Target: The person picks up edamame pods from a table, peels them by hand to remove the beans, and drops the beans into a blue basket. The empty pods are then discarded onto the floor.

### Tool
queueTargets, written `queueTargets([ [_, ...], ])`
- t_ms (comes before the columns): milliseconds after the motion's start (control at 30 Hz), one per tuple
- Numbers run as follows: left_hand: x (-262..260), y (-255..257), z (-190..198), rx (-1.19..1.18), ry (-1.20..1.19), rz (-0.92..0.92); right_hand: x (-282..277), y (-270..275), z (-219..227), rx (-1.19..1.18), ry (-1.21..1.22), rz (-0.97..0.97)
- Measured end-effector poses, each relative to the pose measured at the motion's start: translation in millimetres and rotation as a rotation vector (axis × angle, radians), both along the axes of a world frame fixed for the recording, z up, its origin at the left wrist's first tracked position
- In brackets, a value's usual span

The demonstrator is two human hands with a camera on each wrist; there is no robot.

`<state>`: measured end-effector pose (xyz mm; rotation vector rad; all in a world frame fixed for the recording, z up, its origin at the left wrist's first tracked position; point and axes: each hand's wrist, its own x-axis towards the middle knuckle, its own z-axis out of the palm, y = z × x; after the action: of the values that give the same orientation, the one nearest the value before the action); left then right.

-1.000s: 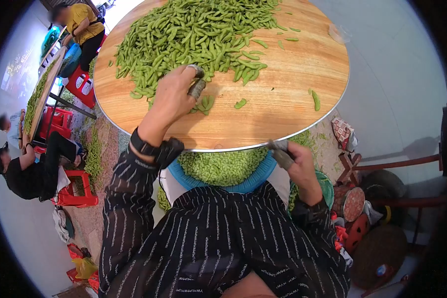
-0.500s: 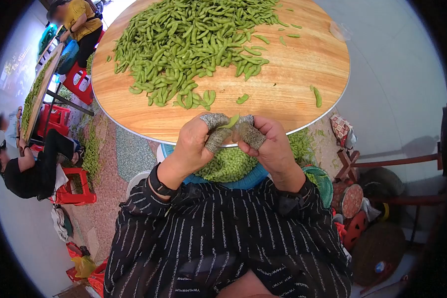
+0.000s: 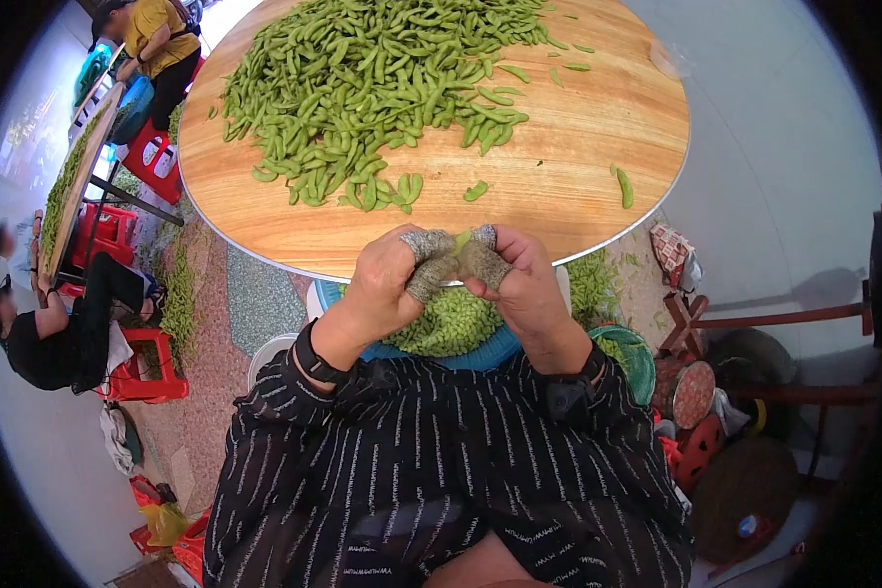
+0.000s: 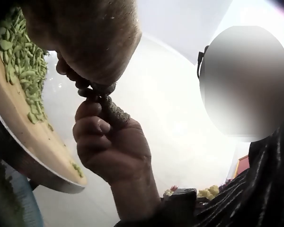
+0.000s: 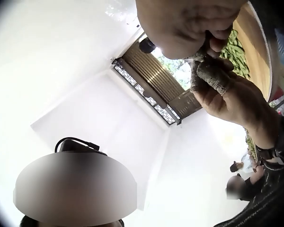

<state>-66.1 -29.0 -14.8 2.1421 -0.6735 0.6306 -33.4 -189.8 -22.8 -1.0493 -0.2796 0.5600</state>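
Both hands meet over the near edge of the round wooden table [image 3: 578, 186], above a blue basin of green beans [image 3: 451, 328]. The left hand [image 3: 402, 269] and the right hand [image 3: 505, 265] each wear grey knitted finger covers and together pinch one green edamame pod [image 3: 462, 242] between thumbs and forefingers. A big heap of edamame pods [image 3: 372, 78] lies on the far half of the table. The wrist views show the two hands pressed together, with the pod hidden.
Stray pods [image 3: 622, 186] lie on the table's right side. A green basin [image 3: 629, 358] and baskets sit at the right by a wooden chair [image 3: 755, 333]. At the left, seated people [image 3: 49, 338], red stools [image 3: 147, 377] and another pod-covered table [image 3: 73, 181].
One second ago the left hand reached into the pile and the right hand hung at the table edge. Both came together over the basin with a pod; since half a second ago they barely shifted.
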Motion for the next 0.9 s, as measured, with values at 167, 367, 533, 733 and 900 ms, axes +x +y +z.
queueTargets([
  [167,-2,-2,1,0.224,-0.012,0.205,0,-2,3,-0.054,-0.072,-0.044],
  [367,-4,-10,-17,-0.206,0.289,0.173,2,-1,-7,-0.025,-0.037,-0.023],
  [533,-8,-19,-21,-0.615,0.469,0.061,2,-3,-13,-0.088,-0.277,-0.010],
  [733,-5,-7,-47,-1.077,0.747,-0.134,3,-3,-17,-0.127,-0.443,0.006],
  [900,-8,-20,-22,-1.126,0.832,0.034,4,-2,-15,-0.188,-0.249,0.024],
])
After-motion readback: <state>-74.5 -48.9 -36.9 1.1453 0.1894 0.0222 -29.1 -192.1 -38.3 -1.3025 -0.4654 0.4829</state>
